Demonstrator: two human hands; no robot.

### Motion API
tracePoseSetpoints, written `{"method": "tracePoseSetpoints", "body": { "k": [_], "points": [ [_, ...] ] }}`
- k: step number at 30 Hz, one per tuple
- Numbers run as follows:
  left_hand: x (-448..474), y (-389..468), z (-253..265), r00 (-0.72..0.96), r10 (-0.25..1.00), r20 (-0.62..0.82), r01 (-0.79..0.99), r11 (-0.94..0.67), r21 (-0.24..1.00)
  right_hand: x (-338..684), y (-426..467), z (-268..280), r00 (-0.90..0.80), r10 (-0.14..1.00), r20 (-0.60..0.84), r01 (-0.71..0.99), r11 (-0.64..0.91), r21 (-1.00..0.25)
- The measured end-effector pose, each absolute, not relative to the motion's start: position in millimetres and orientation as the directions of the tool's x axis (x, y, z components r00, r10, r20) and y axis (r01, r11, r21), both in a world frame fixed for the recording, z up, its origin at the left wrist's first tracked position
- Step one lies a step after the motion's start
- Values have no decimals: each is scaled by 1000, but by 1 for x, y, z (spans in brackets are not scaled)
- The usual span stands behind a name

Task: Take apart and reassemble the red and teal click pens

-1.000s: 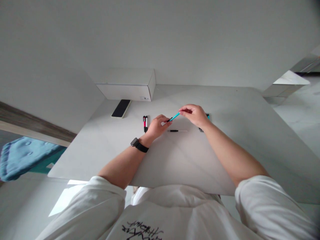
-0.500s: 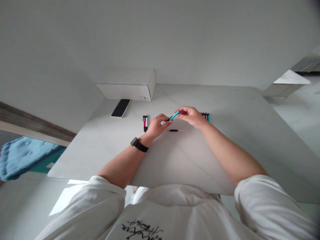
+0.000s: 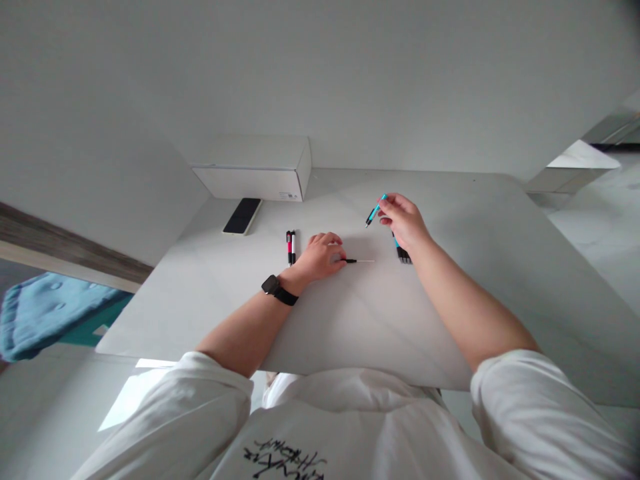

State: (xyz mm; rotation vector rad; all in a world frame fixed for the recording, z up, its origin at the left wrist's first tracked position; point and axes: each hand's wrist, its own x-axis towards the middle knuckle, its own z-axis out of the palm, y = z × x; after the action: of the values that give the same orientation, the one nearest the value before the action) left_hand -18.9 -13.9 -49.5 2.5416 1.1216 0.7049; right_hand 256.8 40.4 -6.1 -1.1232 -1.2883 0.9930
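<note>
My right hand point(image 3: 404, 220) is raised over the table with a teal pen point(image 3: 376, 209) pinched in its fingers; the black, silver-tipped end points down and left. My left hand point(image 3: 323, 257) rests low on the table, thumb and fingertips closed at the left end of a slim black pen grip with a thin refill rod point(image 3: 353, 261). The rod lies flat and points right. Several pens with black ends point(image 3: 403, 255) lie side by side, partly hidden under my right hand. Left of my left hand lie a red-and-black pen point(image 3: 289, 245) and a white-and-black pen point(image 3: 293, 244).
A white box point(image 3: 250, 181) stands at the back left against the wall. A dark-screened phone point(image 3: 243, 216) lies in front of it. The white table point(image 3: 350, 327) reaches to my body, and a blue cushion point(image 3: 45, 310) is off its left side.
My hands have moved apart. The right one has carried the teal pen up and right and turned it tip down; the left has let it go and come down to the black pen grip.
</note>
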Motion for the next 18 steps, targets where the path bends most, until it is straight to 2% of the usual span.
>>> {"method": "tracePoseSetpoints", "body": {
  "k": [4,7,12,14,18],
  "points": [
    [-18,-12,-47,557,756,344,597,-652,467,262,43,-9,71,969,236,56,232,-971],
    [-17,-10,-42,470,778,416,551,-627,550,266,43,-7,27,953,301,167,293,-941],
    [-21,-3,-41,203,864,462,547,-491,678,269,35,0,-198,903,382,529,427,-734],
    [-23,-1,-43,147,880,452,562,-450,694,267,32,2,-276,883,380,578,469,-668],
    [-24,1,-44,125,878,461,579,-442,685,263,27,3,-327,868,373,593,496,-634]
  ]
}}
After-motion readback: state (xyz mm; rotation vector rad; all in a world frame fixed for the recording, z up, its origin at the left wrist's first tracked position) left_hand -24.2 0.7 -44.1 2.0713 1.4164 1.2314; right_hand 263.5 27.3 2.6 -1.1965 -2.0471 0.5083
